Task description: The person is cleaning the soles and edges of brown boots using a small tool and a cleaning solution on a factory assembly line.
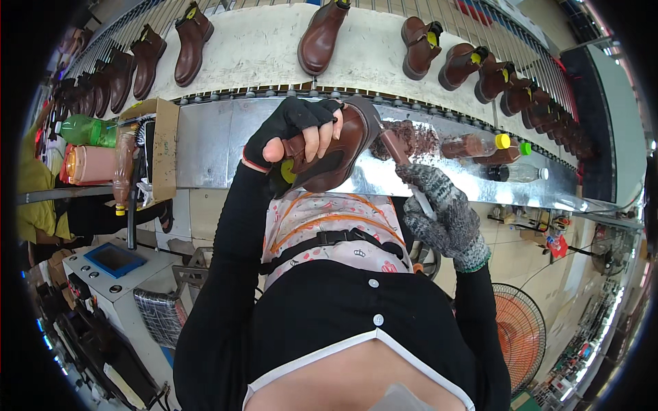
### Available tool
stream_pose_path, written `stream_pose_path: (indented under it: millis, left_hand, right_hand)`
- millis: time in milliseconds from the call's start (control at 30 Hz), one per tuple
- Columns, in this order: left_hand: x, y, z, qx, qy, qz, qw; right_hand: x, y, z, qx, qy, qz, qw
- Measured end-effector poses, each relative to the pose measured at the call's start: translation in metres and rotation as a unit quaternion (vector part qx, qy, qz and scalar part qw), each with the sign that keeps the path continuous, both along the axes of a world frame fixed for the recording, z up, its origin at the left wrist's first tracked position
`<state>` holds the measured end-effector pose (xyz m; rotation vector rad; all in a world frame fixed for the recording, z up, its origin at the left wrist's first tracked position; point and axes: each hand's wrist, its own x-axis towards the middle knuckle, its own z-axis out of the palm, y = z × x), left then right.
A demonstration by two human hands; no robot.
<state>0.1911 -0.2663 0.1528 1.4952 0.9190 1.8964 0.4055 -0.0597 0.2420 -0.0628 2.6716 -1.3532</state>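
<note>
While my left hand (pixel 298 130), in a black fingerless glove, curls its bare fingers (pixel 321 140) over the heel end of a brown ankle boot (pixel 336 154), the thumb presses from the near side, so the boot is clamped firmly and tipped with its sole turned away from me. My right hand (pixel 442 212), in a grey knitted glove, is closed around the pale handle of a small brush (pixel 404 161), whose brown head lies against the boot's toe end. Taking the boot as landmark: directly beneath and beyond it runs a shiny metal ledge (pixel 212 147), smeared brown just right of the boot. Further right on that ledge lie bottles of brown liquid (pixel 480 145), one with a yellow cap, one with a green. Beyond the boot a pale conveyor belt (pixel 260 48) carries a row of finished brown boots (pixel 322 34). Left of the boot stands an open cardboard box (pixel 163 147), with a green bottle (pixel 86 130) past it. Below the boot are my patterned apron (pixel 329 219) and black sleeves. An orange fan (pixel 517 335) stands well below and right.
</note>
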Motion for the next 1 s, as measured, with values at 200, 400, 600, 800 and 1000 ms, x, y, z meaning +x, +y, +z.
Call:
stream_pose_path:
  millis: [200,400,600,800,1000]
  left_hand:
    - [0.0,0.001,0.0,0.008,0.013,0.001,1.0]
    - [0.002,0.0,0.0,0.004,0.008,-0.001,1.0]
    - [0.004,0.0,0.003,-0.001,0.012,-0.001,1.0]
    - [0.002,0.004,0.001,0.003,-0.001,-0.001,1.0]
    - [-0.007,0.001,-0.006,0.011,0.006,-0.016,1.0]
  right_hand:
    - [-0.006,-0.006,0.007,0.008,0.013,0.022,1.0]
    - [-0.005,-0.007,0.002,0.024,0.022,0.031,0.999]
    - [-0.009,-0.006,0.006,0.007,0.038,0.027,0.999]
    - [-0.013,0.003,0.002,-0.045,0.07,0.015,0.996]
    - [-0.019,0.004,-0.006,-0.092,0.073,0.002,0.993]
